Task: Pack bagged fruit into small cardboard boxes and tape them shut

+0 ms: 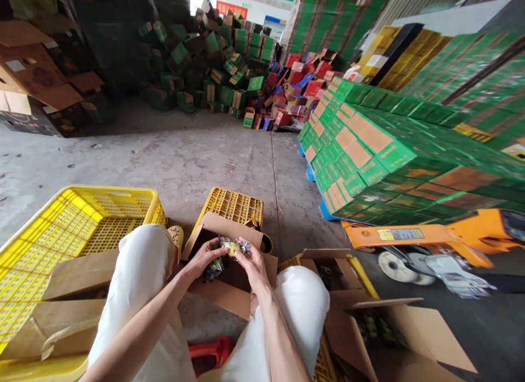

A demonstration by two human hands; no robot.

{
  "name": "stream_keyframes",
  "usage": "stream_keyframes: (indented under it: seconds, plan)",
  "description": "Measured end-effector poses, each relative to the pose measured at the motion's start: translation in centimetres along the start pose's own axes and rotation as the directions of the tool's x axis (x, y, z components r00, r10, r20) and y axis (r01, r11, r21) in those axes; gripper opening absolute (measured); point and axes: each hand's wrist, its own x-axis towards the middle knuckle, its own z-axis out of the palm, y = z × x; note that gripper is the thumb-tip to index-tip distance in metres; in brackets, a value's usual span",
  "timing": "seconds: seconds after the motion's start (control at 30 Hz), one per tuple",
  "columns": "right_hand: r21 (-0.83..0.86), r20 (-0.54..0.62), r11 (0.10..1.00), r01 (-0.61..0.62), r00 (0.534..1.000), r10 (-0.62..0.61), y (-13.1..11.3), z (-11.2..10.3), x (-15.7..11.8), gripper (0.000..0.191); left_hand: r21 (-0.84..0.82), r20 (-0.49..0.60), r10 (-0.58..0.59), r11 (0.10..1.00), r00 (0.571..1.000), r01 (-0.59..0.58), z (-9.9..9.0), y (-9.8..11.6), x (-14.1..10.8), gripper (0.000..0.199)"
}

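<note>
Between my knees, both hands hold a crinkled clear plastic packet (pixel 233 246) with something yellowish and round inside, perhaps fruit. My left hand (pixel 206 257) grips its left side, fingers closed. My right hand (pixel 251 260) pinches the right side with thumb and fingers. Just under the left hand shows another bit of shiny wrap with a green round thing (pixel 215 267); whether it belongs to the same packet I cannot tell. Below both hands sits an open cardboard box (pixel 223 297), flaps spread, its inside mostly hidden. It rests against an upturned yellow crate (pixel 233 205).
At left stands a large yellow crate (pixel 110 195) holding cardboard. Open boxes (pixel 430 330) with dark green contents are at my right. Beyond them are an orange pallet jack (pixel 394 237) and stacked green boxes (pixel 394 146). A red object (pixel 211 353) lies between my legs.
</note>
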Motion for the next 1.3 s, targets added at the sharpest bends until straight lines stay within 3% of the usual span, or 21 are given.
stream_keyframes:
  seconds: [0.27, 0.47, 0.6, 0.73, 0.87, 0.97, 1.07, 1.17, 1.3]
  plan:
    - [-0.018, 0.042, 1.000, 0.005, 0.999, -0.004, -0.6, 0.4, -0.2, 0.064, 0.025, -0.059, -0.006, 1.000, 0.998, 0.008, 0.1, -0.2, 0.0, 0.059]
    - [-0.106, 0.014, 0.994, -0.025, 1.000, 0.026, -0.4, -0.3, -0.4, 0.065, 0.140, -0.198, 0.054, 0.990, 0.979, -0.026, 0.4, 0.2, -0.1, 0.063]
    - [0.003, 0.010, 0.993, -0.120, 0.993, 0.120, -0.1, -0.3, -0.8, 0.053, 0.140, -0.157, 0.063, 0.989, 0.986, -0.041, 0.6, 0.6, -0.5, 0.064]
    - [0.155, 0.042, 0.977, -0.143, 0.989, 0.138, -0.1, -0.3, -1.4, 0.045, 0.150, -0.103, 0.047, 0.988, 0.994, -0.031, 0.8, 1.5, -1.0, 0.059]
    - [0.266, 0.081, 0.951, -0.161, 0.986, 0.144, -0.5, -0.5, -2.0, 0.050, 0.117, -0.026, 0.012, 0.993, 1.000, -0.009, 0.9, 2.7, -1.8, 0.056]
    - [0.280, 0.119, 0.943, -0.179, 0.981, 0.151, -0.8, -0.6, -2.3, 0.060, 0.038, 0.045, -0.034, 0.999, 0.998, 0.033, 1.0, 2.8, -2.5, 0.054]
    - [0.247, 0.150, 0.955, -0.164, 0.980, 0.130, -1.0, -0.7, -2.3, 0.050, -0.076, 0.111, -0.066, 0.994, 0.992, 0.075, 1.1, 2.1, -2.7, 0.059]
    - [0.247, 0.104, 0.961, -0.126, 0.989, 0.103, -1.3, -1.2, -2.0, 0.042, -0.183, 0.088, -0.139, 0.971, 0.986, 0.154, 1.0, 1.5, -2.4, 0.070]
    - [0.227, 0.022, 0.971, -0.070, 0.998, 0.067, -1.6, -1.8, -1.4, 0.037, -0.209, 0.124, -0.338, 0.910, 0.933, 0.358, 0.9, 1.5, -2.0, 0.062]
